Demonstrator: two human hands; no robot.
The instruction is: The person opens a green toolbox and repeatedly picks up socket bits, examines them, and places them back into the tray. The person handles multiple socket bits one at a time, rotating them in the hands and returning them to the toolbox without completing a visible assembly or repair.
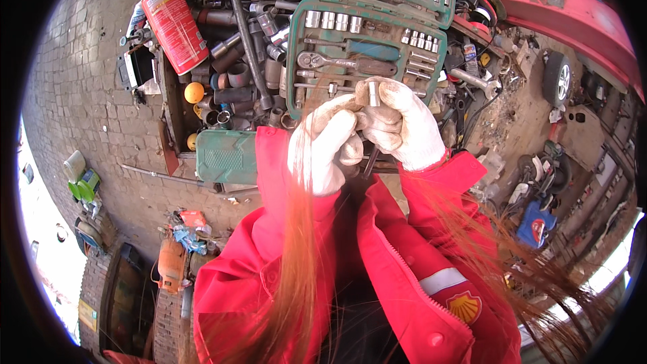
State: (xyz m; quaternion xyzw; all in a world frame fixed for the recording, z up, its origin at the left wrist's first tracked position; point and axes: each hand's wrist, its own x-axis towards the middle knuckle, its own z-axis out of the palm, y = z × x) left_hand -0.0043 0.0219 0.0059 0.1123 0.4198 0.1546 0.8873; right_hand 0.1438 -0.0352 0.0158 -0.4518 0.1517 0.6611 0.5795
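Note:
In white, soiled gloves, both my hands meet in front of the open green socket set case [292,71]. My right hand [403,121] pinches a small silver socket [373,94] between thumb and fingers. Just left of it, my left hand [325,141] is closed, its fingertips close to the right glove; what it holds, if anything, is hidden. A dark rod [371,162] shows below the gloves, and I cannot tell whether a hand grips it. In the case beyond lie a ratchet [337,62], a blue-handled driver [371,49] and rows of sockets [333,21].
Left of the case, a bin holds greasy sockets and a long steel bar [251,47]. A red spray can [174,23] leans at its far left corner. Nearer is a green plastic case [227,156]. A wrench [477,82] and a wheel [557,79] are at right.

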